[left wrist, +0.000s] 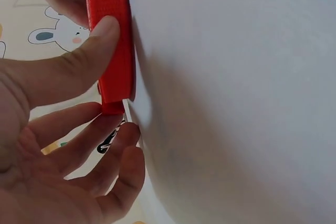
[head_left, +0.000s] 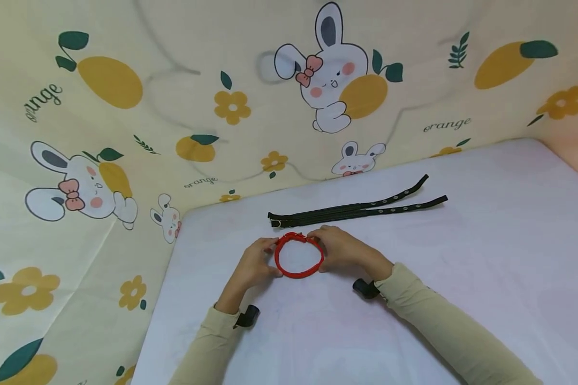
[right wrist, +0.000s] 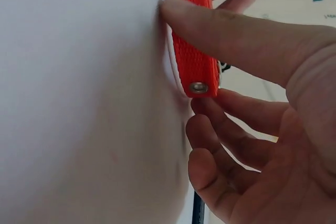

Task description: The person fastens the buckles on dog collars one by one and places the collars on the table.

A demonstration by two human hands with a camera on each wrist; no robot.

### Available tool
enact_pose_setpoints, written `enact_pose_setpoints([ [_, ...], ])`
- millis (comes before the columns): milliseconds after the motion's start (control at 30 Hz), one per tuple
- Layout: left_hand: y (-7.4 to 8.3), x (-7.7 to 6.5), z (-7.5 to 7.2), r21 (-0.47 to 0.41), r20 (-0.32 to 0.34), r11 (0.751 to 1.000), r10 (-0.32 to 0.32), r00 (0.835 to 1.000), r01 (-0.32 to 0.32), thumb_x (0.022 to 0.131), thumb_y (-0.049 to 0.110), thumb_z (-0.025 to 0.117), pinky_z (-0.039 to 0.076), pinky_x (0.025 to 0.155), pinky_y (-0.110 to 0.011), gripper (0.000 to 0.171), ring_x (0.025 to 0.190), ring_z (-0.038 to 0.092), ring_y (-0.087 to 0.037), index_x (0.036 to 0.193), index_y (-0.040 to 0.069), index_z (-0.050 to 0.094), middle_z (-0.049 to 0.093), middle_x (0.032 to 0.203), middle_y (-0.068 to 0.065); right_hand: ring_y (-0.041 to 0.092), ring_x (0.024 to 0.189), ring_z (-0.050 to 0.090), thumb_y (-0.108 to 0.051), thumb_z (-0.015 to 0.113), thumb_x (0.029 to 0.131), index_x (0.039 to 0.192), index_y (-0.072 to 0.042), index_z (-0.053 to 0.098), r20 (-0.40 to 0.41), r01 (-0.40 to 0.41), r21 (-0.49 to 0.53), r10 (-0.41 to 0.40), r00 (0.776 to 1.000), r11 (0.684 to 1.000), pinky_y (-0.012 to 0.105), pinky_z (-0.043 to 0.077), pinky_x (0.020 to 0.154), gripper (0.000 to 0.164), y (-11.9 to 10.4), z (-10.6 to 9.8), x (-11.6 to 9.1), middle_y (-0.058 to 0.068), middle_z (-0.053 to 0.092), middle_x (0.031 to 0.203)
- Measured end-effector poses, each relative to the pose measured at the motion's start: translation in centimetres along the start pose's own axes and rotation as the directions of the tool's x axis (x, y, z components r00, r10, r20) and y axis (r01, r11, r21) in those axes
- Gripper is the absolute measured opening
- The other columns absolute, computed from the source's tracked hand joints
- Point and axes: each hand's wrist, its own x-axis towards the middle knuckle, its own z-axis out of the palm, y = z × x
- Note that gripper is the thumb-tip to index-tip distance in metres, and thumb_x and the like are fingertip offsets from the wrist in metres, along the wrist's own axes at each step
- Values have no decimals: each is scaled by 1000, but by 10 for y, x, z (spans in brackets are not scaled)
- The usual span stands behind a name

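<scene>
A red collar point(head_left: 297, 275), fastened into a ring, stands on its edge on the white table, its buckle on the far side. My left hand point(head_left: 255, 264) holds the ring's left side, thumb in front and fingers behind. The left thumb lies flat on the red band point(left wrist: 118, 80) in the left wrist view. Opposite, my right hand point(head_left: 344, 250) holds the right side the same way. In the right wrist view, a metal eyelet point(right wrist: 198, 87) shows on the band below the right thumb point(right wrist: 226, 30).
Two black collars point(head_left: 318, 215) with metal eyelets lie stretched out side by side just beyond the red one. A cloth printed with rabbits and oranges point(head_left: 250, 32) hangs behind and to the left of the white table point(head_left: 462, 256).
</scene>
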Motion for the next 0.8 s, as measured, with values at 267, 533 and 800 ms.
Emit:
enact_pose_setpoints([
  [267, -2, -9, -18, 52, 24, 998, -22, 999, 21, 68, 13, 92, 46, 102, -57, 93, 122, 57, -31, 149, 15, 46, 51, 144, -14, 26, 121, 51, -22, 89, 71, 140, -5, 54, 5, -17, -105, 18, 1000, 994, 41, 50, 99, 79, 2, -8, 3, 6, 63, 124],
  [533, 9, 7, -39, 139, -101, 989, -31, 994, 45, 89, 28, 75, 36, 98, -66, 64, 130, 51, -39, 146, 13, 50, 56, 140, -18, 35, 118, 53, -25, 84, 78, 129, -4, 64, -90, -106, -125, 95, 991, 986, 54, 40, 104, 58, 53, -65, -37, 16, 64, 123],
  [800, 2, 29, -27, 126, -127, 991, -34, 991, 50, 94, 23, 69, 42, 100, -60, 52, 122, 57, -36, 142, 11, 54, 60, 134, -17, 41, 117, 56, -24, 79, 84, 123, -2, 66, -216, -198, -114, 170, 961, 974, 55, 42, 100, 47, 102, -110, -83, 22, 66, 123],
])
